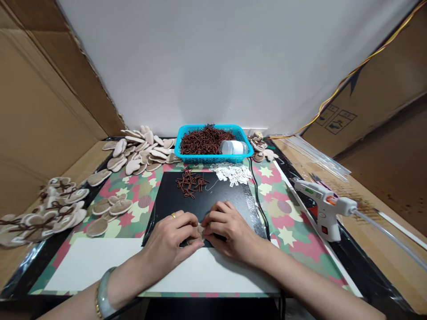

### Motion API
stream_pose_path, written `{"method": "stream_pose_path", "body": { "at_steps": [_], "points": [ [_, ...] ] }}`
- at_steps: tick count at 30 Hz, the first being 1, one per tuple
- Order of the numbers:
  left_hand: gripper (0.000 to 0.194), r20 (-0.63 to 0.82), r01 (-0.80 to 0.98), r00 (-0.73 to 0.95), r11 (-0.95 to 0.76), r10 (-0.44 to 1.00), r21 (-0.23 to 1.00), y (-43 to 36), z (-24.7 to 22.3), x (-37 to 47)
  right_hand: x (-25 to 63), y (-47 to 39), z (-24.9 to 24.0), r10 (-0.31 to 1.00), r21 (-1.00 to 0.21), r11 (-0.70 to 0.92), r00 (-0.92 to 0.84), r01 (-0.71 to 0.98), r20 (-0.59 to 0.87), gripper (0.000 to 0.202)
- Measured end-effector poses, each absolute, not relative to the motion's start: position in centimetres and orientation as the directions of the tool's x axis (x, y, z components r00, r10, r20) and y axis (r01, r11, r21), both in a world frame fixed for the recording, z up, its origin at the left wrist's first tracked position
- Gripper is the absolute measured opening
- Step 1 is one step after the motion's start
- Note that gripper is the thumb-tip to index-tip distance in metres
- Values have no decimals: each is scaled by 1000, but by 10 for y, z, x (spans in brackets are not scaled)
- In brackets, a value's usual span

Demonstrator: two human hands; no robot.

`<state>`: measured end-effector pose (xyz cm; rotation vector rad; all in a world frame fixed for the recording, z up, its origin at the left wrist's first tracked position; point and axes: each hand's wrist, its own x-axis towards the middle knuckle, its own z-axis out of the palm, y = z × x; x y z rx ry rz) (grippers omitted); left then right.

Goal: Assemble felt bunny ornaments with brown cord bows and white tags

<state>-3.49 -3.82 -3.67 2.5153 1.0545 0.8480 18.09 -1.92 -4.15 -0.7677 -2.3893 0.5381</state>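
Observation:
Over the front edge of a black mat, my left hand and my right hand meet with curled fingers. Pinched between them is a small beige plush piece, mostly hidden by the fingers. Brown cord bows lie loose on the mat beyond my hands. To their right is a heap of small white labels. A few beige plush pieces rest on the camouflage cloth left of my left hand.
A blue basket at the back holds many brown bows and a clear jar. Plush pieces pile at back left, bow-trimmed ones at far left. A glue gun stands right; a black cable crosses the table.

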Motion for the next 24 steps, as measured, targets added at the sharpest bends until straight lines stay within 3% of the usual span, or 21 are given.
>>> {"method": "stream_pose_path", "body": {
  "at_steps": [5,9,12,17,24],
  "points": [
    [14,397,565,520,-653,756,504,-40,-38,-33,177,-19,-44,644,-550,742,-637,383,424,12],
    [5,312,650,447,-543,839,532,-43,-39,-32,173,-17,-47,642,-543,749,-620,381,451,15],
    [14,331,700,412,-527,849,482,-47,-38,-30,171,-16,-51,659,-551,736,-606,394,446,18],
    [5,340,764,378,-498,861,410,-51,-34,-21,169,-19,-53,703,-592,693,-569,412,427,23],
    [14,362,705,337,-488,869,515,-43,-32,-11,174,-16,-53,728,-626,674,-497,392,472,29]
  ]
}}
